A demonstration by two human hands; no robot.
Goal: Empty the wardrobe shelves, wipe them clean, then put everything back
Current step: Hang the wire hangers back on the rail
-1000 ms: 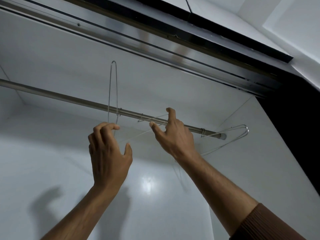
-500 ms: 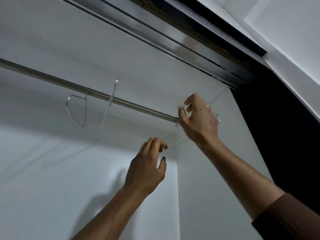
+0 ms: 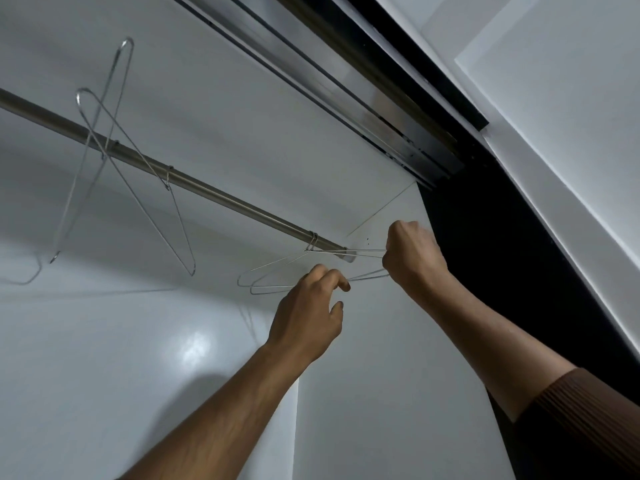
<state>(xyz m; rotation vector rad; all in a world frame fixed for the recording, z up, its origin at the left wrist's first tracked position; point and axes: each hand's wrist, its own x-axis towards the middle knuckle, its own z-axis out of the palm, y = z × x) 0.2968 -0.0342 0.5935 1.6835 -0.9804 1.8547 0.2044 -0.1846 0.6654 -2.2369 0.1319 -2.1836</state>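
Centre frame: our right hand [image 3: 414, 259] fist-clamped on wire hangers [image 3: 277, 284]; left hand [image 3: 308, 318] fingers pinch them. Risk: hooks snag rail [image 3: 194, 183], hangers slip.

A round brushed-metal hanging rail [image 3: 221, 197] slants across the white wardrobe interior, ending at a socket on the right side panel. Two thin silver wire hangers [image 3: 145, 168] hook on towards its left, tilted and crossing. Two more wire hangers [image 3: 277, 275] hook on near its right end.
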